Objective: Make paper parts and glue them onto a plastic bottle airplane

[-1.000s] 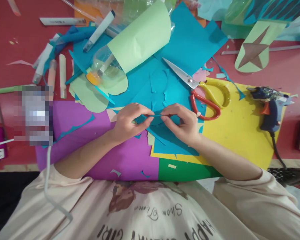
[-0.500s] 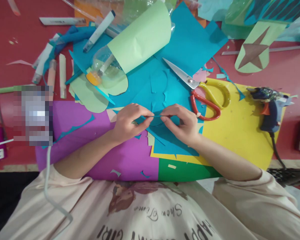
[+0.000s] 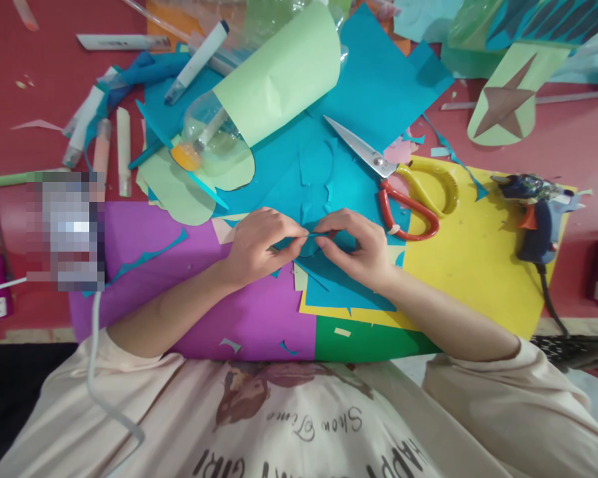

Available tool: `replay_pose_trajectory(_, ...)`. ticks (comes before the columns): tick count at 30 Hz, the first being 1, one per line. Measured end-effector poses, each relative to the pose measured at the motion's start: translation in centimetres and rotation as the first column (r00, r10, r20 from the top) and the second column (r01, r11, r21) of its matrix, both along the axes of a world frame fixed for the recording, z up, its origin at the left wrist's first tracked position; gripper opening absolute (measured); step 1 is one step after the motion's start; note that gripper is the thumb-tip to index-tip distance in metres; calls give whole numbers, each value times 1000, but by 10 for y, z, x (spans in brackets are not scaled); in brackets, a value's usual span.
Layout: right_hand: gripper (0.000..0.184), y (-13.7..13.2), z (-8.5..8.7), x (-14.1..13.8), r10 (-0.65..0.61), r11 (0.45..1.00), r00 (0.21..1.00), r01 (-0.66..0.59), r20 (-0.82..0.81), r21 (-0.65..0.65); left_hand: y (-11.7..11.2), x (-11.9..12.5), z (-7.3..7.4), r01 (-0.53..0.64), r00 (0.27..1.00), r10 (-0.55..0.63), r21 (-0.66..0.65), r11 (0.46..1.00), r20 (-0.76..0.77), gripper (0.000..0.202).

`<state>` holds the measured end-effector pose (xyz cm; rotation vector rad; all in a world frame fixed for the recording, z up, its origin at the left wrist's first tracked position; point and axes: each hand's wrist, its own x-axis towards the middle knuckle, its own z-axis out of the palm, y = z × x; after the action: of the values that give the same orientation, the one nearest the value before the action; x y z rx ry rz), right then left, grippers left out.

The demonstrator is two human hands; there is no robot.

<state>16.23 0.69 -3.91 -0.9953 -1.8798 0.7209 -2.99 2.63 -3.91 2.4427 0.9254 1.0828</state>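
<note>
A thin piece of blue paper [image 3: 311,234] is stretched between my fingertips over the blue sheets. My left hand [image 3: 262,245] pinches its left end between thumb and forefinger. At the other end, my right hand [image 3: 356,245] has thumb and forefinger about the piece, the thumb slightly lower. Much of the piece is hidden by the fingers. Just beyond lie small blue paper cut-outs [image 3: 315,162] on a blue sheet [image 3: 274,169]. Scissors [image 3: 381,164] with one red and one yellow handle rest to the right of my right hand, blades partly closed.
A plastic bottle [image 3: 194,129] wrapped in pale green paper [image 3: 284,73] lies at the back. Several markers [image 3: 197,63] are at the far left. A glue gun [image 3: 541,222] lies on yellow paper [image 3: 458,272] at right. Purple paper [image 3: 259,325] covers the near left.
My right hand has shifted slightly left, bringing the fingertips of both hands closer together. Its thumb has dropped a little from the forefinger. The scissors and bottle have stayed put.
</note>
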Motion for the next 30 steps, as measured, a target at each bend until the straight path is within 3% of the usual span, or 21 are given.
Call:
replay_pose_trajectory(6, 8, 0, 0, 0, 10, 998, 1000, -11, 9, 62, 0, 0, 1, 23, 1000, -23, 32, 999, -4, 9)
replay_pose_trajectory(13, 8, -1, -1, 0, 30, 991, 1000, -31, 5, 127, 0, 1, 1, 17, 999, -15, 46, 999, -49, 15)
replay_pose_trajectory(24, 5, -1, -3, 0, -5, 993, 1000, 6, -1, 120, -1, 0, 2, 9, 997, -7, -16, 1000, 77, 5)
replay_pose_trajectory(30, 7, -1, -2, 0, 18, 992, 1000, -15, -21, 127, 0, 1, 1, 35, 998, -33, -23, 999, 62, 9)
